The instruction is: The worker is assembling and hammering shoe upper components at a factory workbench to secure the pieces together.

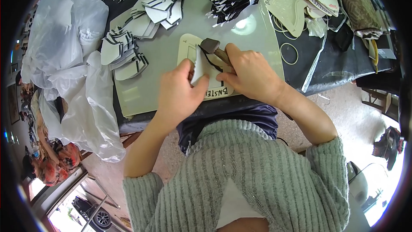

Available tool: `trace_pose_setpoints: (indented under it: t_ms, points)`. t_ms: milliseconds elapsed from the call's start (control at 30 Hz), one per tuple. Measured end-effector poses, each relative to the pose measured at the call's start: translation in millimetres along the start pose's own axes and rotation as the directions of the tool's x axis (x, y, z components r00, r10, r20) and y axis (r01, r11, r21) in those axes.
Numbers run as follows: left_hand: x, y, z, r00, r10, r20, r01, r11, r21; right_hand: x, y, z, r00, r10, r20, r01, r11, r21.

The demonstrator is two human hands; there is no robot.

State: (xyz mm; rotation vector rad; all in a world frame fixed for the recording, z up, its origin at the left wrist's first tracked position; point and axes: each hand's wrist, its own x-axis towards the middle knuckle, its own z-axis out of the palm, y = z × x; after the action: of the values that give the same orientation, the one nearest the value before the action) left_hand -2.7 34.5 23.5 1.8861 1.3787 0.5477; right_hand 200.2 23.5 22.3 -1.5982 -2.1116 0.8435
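Note:
Between the thumb and fingers of my left hand (180,90) is a white cut piece (200,65) with a dark edge, tilted up on its side. My right hand (257,75) is closed round the handle of a hammer (210,45), its dark head pointing up and left, close to the top of the piece. The right thumb reaches toward a black strip (214,63) along the piece. Under both hands lies a pale card template (186,42) with dark markings, on a smooth greyish board (150,90). My hands partly cover the template.
Stacks of white dark-edged pieces (165,6) fan out at the back left. Behind stands a tied bundle of black pieces (234,0). Card templates (287,8), a loose band (289,54) and rolled patterned fabric (356,6) lie right; clear plastic bags (73,34) hang over the left edge.

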Motion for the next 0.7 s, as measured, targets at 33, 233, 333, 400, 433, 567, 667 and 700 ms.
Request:
trace_pose_setpoints:
  t_ms: [33,233,333,400,433,567,667,700]
  points:
    - [1,-3,0,0.996,0.088,0.005,-0.087,0.976,0.199,1,-1,0,1.000,-0.001,0.008,0.001,1.000,-0.003]
    - [21,-18,-38,0.980,-0.076,0.184,0.078,0.997,-0.003,0,-2,0,1.000,-0.004,-0.002,0.005,0.999,0.037]
    - [20,-24,-37,0.967,-0.117,0.224,0.145,0.983,-0.111,1,-2,0,1.000,-0.002,0.000,0.002,0.999,0.041]
    - [21,-23,-34,0.971,-0.136,0.198,0.155,0.984,-0.088,1,0,1,1.000,-0.002,0.007,0.001,0.999,0.037]
    - [20,-20,-33,0.971,-0.136,0.197,0.156,0.984,-0.089,1,1,1,1.000,-0.001,0.011,0.001,0.999,0.032]
    - [17,-16,-29,0.988,-0.102,0.118,0.103,0.995,-0.005,1,1,1,1.000,-0.020,-0.006,0.021,0.999,0.032]
    - [8,-14,-26,0.989,-0.097,0.108,0.097,0.995,0.005,1,7,-1,0.999,-0.038,-0.017,0.038,0.999,0.031]
    - [2,-13,-24,0.987,-0.110,0.115,0.110,0.994,-0.001,2,12,-3,0.997,-0.082,0.000,0.082,0.997,0.009]
